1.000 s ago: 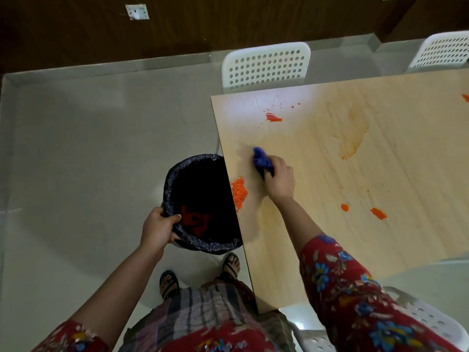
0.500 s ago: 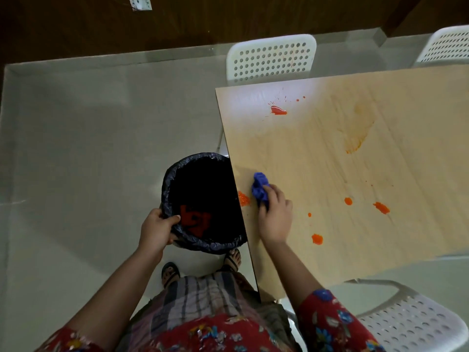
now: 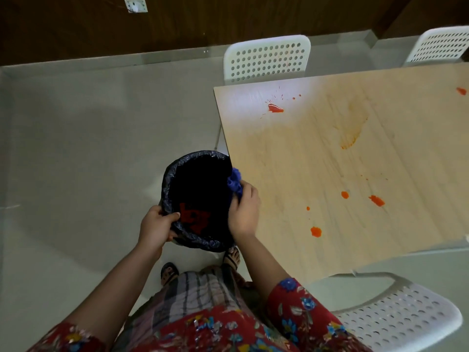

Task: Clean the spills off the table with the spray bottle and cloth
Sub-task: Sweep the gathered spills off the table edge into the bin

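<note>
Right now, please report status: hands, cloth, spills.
Left hand grips bin rim. Right hand holds blue cloth at table edge, over the bin. Several orange spills remain. No spray bottle in view.

One head-mounted wide-angle view looks steeply down from above: table (image 3: 355, 161) at right, floor (image 3: 76, 148) at left, wall (image 3: 177, 21) at far edge, the wearer's body nearest.

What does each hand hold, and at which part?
Left hand grips the bin by its near rim; right hand holds the bunched blue cloth at the table edge.
</note>
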